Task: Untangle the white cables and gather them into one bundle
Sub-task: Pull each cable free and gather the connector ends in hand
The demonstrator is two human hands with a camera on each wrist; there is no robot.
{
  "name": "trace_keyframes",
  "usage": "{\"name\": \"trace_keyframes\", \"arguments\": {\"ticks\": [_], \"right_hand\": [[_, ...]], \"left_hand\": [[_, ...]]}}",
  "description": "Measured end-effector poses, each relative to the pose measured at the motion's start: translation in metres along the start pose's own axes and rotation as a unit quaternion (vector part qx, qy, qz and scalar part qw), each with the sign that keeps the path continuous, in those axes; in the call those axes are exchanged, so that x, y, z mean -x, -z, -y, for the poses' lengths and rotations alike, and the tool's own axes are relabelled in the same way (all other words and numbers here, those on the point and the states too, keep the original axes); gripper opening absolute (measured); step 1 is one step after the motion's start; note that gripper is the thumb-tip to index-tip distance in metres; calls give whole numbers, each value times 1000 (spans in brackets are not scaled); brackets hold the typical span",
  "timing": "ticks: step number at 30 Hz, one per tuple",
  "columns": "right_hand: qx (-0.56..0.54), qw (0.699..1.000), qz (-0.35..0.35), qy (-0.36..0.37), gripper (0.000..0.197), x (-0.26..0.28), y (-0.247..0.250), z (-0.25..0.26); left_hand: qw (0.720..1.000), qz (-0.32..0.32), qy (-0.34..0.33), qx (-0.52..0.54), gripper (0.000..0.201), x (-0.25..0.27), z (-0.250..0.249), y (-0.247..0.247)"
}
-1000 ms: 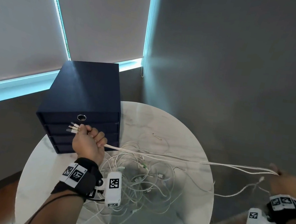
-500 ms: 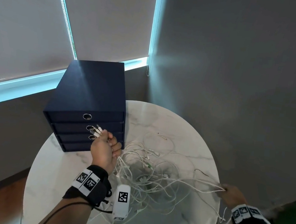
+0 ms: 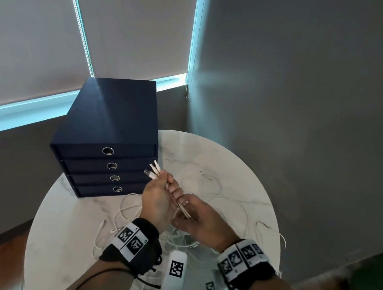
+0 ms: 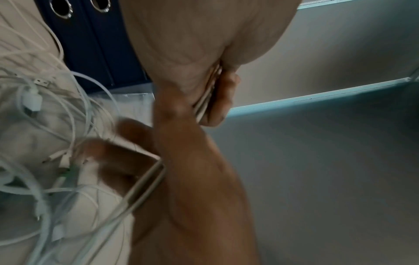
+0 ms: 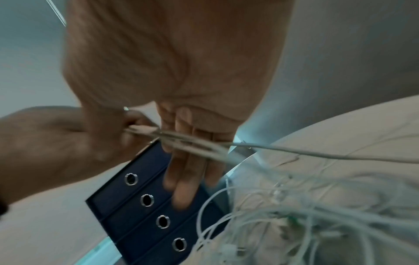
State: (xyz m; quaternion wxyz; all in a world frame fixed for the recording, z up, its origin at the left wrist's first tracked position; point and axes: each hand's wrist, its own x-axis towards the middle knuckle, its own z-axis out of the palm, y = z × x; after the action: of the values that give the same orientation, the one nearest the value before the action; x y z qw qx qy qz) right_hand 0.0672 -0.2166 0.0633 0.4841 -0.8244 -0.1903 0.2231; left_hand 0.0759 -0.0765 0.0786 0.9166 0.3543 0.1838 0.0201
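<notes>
My left hand (image 3: 157, 196) is raised above the round marble table (image 3: 230, 174) and grips a bunch of white cables near their ends. Several plugs (image 3: 153, 170) stick out past its knuckles. The gripped strands (image 4: 207, 93) run down through its palm. My right hand (image 3: 197, 221) is right beside it, and the same strands (image 3: 180, 209) pass between its thumb and fingers. Across its fairly straight fingers (image 5: 181, 170) lie those cables (image 5: 192, 143). The remaining white cables form a loose tangle (image 3: 128, 212) on the table under both hands, also seen as a tangle (image 5: 317, 215) in the right wrist view.
A dark blue box of drawers (image 3: 111, 119) with ring pulls stands at the table's back left, close to my left hand. Grey walls and window blinds close in behind and to the right. A green object (image 3: 377, 278) sits low at the right over the wooden floor.
My right hand, stretched far out to the right with taut strands, has come back in beside the left hand. My left hand has risen and turned slightly; the strands have gone slack.
</notes>
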Motion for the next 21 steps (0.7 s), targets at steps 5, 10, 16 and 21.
{"name": "trace_keyframes", "arguments": {"ticks": [5,10,16,21], "right_hand": [[129,991,-36,-21,24,-1,4,-41],[255,936,-93,-223,36,42,65,-145],[248,907,-157,-303,35,79,130,-180],[279,886,63,-366,37,73,123,-151]], "left_hand": [[999,-24,-36,-9,37,-8,-18,18],[996,-68,-61,7,35,-16,-43,47],[994,-79,-13,-81,33,-20,-23,66],[987,-53,4,-152,40,-14,7,59]]}}
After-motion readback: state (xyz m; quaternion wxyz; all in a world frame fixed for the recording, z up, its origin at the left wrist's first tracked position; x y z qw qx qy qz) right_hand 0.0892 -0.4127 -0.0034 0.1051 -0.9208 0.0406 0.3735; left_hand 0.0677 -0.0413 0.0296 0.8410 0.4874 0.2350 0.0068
